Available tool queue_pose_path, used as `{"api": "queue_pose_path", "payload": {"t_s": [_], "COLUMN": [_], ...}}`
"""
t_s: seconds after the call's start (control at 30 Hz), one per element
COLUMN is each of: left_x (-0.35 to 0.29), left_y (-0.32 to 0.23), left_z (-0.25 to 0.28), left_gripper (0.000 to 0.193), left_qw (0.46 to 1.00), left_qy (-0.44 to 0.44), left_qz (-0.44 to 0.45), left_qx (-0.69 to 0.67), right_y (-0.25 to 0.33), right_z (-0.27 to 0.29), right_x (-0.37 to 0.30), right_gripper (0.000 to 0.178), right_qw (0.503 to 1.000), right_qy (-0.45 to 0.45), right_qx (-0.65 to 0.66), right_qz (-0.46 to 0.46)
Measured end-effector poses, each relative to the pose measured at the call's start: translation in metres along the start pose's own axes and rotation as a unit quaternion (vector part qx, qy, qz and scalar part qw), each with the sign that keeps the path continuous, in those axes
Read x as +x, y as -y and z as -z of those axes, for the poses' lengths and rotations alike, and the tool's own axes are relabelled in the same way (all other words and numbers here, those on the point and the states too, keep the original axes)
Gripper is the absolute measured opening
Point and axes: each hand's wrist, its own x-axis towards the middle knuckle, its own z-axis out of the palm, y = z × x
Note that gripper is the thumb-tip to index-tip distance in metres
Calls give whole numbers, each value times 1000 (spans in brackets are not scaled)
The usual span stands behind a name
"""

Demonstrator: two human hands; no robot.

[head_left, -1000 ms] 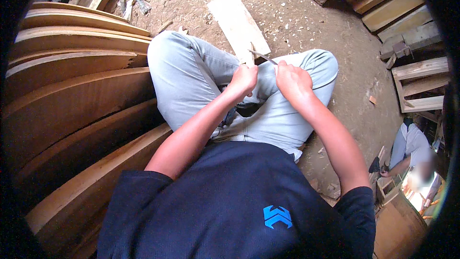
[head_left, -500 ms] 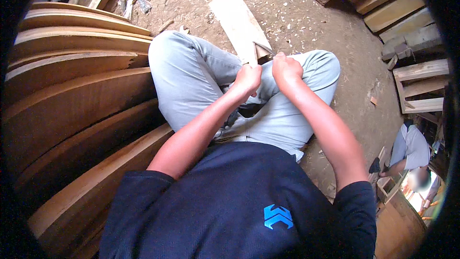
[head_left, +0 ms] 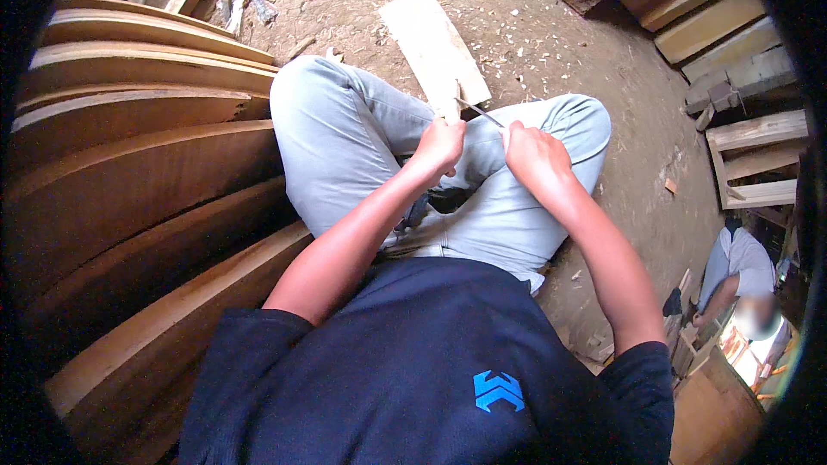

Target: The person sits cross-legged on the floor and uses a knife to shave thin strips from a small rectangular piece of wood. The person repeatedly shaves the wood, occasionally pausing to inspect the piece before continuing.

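Note:
My left hand [head_left: 441,148] is closed round a short, pale wooden stick [head_left: 457,95], whose upper end points away from me. In my right hand [head_left: 536,155] is a knife [head_left: 481,113] with a thin metal blade, the handle hidden by my fingers. The blade slants up and left, its tip beside the stick; whether they touch I cannot tell. Under both lies a flat pale board [head_left: 433,39] on the ground between my bent knees.
Curved wooden planks [head_left: 146,151] stand stacked close on my left. Wood shavings [head_left: 519,52] litter the dirt floor beyond the board. Stacked beams [head_left: 702,21] and a wooden frame [head_left: 758,133] are at right. Another person [head_left: 745,267] bends over at the far right.
My right hand has drawn back toward me and slightly right with the knife, baring more of the blade. My left hand stays nearly in place. The other person has shifted slightly.

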Motion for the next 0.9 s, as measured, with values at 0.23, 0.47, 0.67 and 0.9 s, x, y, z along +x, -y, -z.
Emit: {"api": "queue_pose_path", "payload": {"t_s": [0.23,0.47,0.67,0.9], "left_x": [3,-2,0,12], "left_y": [1,2,5,6], "left_z": [0,-6,-11,-7], "left_gripper": [31,40,38,26], "left_qw": [999,997,997,999], "left_qy": [-10,-47,-41,-11], "left_qz": [-15,-32,-41,-2], "left_qx": [30,57,55,-33], "right_y": [0,30,37,2], "right_z": [-7,-16,-29,-46], "right_x": [-6,-1,15,51], "right_gripper": [32,17,16,31], "right_qw": [997,995,988,997], "right_qy": [-56,-34,-42,-60], "right_qx": [-43,-28,-14,17], "right_qz": [25,-87,-145,-41]}}
